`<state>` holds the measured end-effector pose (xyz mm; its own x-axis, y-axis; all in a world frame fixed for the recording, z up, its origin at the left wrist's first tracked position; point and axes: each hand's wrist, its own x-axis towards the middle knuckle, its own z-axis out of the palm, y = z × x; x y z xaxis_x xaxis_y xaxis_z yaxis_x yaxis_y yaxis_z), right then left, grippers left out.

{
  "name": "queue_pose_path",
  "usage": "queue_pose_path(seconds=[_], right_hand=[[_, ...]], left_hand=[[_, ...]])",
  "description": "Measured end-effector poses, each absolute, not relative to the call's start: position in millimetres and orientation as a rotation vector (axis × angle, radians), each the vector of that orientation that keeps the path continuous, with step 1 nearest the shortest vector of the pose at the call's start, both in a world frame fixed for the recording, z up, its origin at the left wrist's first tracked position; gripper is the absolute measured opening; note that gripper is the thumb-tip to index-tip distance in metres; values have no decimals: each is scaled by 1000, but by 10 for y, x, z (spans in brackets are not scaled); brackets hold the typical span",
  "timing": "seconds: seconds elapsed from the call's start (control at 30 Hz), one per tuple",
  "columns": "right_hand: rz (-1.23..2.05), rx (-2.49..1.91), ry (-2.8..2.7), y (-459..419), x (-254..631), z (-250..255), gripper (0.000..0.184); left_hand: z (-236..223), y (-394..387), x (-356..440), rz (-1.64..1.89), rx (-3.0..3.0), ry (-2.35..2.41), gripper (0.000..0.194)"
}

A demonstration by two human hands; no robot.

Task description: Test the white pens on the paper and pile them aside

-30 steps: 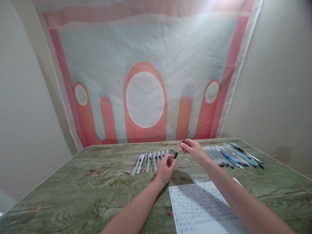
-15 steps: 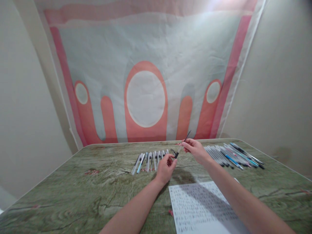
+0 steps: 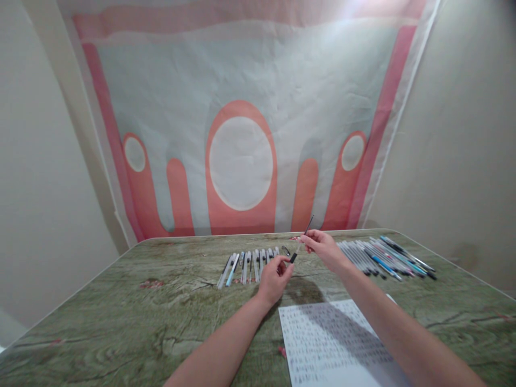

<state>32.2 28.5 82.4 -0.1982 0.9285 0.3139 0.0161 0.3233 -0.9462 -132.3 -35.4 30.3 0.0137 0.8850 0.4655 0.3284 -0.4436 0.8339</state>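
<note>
My left hand (image 3: 275, 278) is closed in a pinch on a short black pen section (image 3: 293, 258), which pokes out past the thumb and fingertips. Just up and to the right, my right hand (image 3: 323, 249) pinches a thin pen refill (image 3: 310, 223) whose dark end rises above the fingers. A pale, narrow length (image 3: 298, 249) links the right fingertips to the black section; whether it goes inside cannot be seen. Beyond the left fingers a dark pen cap (image 3: 286, 250) lies on the table. A row of pens (image 3: 244, 267) lies beside my left hand, partly hidden by it.
On the right lies a larger spread of pens (image 3: 382, 258), mostly grey with some blue ones. A sheet of handwritten paper (image 3: 322, 338) rests beneath my right forearm. The wood-patterned table (image 3: 133, 322) meets a patterned hanging cloth (image 3: 242, 161) at its back edge.
The black section in my left hand has shifted slightly right and tilted, and the refill's top has moved a little left. Both hands stay nearly in place.
</note>
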Motion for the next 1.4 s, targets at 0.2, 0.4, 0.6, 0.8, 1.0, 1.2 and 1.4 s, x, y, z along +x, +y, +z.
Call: queue_pose_path(seconds=[0.2, 0.4, 0.6, 0.8, 1.0, 1.2, 1.4], right_hand=[[1062, -910, -1534, 252, 310, 857, 37], [984, -912, -1572, 207, 280, 912, 36], [1060, -916, -1583, 205, 268, 871, 34], [1322, -921, -1660, 167, 208, 796, 39], [885, -1125, -1887, 423, 196, 517, 32], [268, -1423, -2182, 668, 49, 221, 14], [97, -1497, -2227, 734, -85, 108, 16]], left_hand=[[280, -333, -1332, 1443, 1769, 1236, 24], [276, -325, -1333, 1461, 1758, 1235, 24], [265, -328, -1339, 1447, 1773, 1227, 24], [289, -331, -1345, 1488, 1735, 1207, 25], [274, -276, -1390, 1596, 1613, 1242, 27], [258, -262, -1402, 1588, 1636, 1246, 28], [242, -257, -1414, 1577, 1671, 1260, 29]])
